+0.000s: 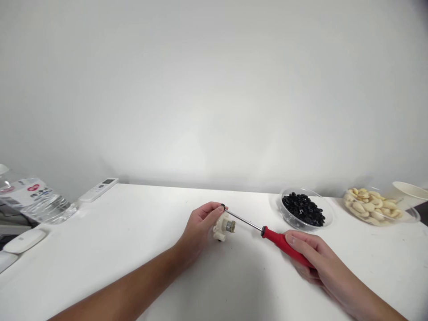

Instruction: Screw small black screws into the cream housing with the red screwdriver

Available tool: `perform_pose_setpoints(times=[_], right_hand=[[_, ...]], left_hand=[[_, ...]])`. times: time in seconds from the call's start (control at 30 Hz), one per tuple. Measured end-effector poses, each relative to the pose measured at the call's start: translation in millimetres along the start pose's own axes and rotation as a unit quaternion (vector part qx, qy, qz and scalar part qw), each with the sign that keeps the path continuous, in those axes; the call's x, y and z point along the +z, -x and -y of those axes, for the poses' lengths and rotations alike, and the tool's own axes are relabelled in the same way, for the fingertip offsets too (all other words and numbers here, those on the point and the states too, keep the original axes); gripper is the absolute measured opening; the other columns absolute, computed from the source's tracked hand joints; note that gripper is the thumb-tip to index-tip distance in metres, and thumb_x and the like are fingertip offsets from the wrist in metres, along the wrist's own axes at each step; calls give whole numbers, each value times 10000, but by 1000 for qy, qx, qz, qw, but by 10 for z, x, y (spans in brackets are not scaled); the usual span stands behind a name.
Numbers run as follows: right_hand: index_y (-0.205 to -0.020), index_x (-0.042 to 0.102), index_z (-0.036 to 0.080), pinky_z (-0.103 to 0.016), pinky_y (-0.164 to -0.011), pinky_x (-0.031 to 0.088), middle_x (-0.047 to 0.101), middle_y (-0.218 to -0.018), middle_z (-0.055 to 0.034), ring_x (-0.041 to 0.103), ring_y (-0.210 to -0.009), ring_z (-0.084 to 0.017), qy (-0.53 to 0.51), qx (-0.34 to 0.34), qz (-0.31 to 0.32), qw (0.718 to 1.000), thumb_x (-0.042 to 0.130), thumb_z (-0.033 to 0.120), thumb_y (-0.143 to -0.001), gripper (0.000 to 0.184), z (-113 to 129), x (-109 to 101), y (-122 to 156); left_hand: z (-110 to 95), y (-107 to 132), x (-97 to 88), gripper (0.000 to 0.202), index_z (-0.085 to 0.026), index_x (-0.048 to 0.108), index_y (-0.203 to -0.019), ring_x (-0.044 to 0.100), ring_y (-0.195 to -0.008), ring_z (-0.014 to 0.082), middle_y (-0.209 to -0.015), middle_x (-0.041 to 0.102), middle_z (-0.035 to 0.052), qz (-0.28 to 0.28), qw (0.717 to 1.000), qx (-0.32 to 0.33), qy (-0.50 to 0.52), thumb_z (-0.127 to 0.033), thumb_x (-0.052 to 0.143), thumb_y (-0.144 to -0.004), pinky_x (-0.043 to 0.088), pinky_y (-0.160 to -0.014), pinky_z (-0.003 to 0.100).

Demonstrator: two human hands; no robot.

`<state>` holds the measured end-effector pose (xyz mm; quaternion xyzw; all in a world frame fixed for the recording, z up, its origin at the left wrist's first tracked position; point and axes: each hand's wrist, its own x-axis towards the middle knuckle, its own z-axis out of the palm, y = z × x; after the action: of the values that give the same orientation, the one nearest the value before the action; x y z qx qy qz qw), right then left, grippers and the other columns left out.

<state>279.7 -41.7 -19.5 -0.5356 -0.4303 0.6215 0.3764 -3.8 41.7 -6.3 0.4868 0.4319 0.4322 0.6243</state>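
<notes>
Near the middle of the white table, my left hand (203, 225) grips a small cream plastic gearbox with a silver motor (220, 227) sticking out toward the right. A small black part shows at its top, by my left thumb and fingertips. My right hand (314, 256) is wrapped round the red handle of a screwdriver (279, 239). Its metal shaft slants up to the left, and the tip meets the black part at the top of the gearbox. Whether a screw sits under the tip is too small to tell.
Right of centre stands a clear bowl (329, 209) of small black pieces. Beside it is a clear bowl (409, 217) of cream pieces with a paper cup (409, 191). At the left are a water bottle (36, 200), a white remote (98, 190) and a white rounded object (25, 241).
</notes>
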Motion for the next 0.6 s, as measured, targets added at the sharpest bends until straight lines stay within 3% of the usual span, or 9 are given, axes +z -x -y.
perform_pose_setpoints(times=[0.6], right_hand=[[-726,488,217,-291,-472,82,294,-483,95,136,-483,-83,-23,-10,13,1000,638,632,-939,490,-1,-12,-2]], left_hand=[[-71,39,39,290,-170,715,-970,604,-742,159,-868,666,41,3,1000,5,-5,-448,752,-897,466,-651,240]])
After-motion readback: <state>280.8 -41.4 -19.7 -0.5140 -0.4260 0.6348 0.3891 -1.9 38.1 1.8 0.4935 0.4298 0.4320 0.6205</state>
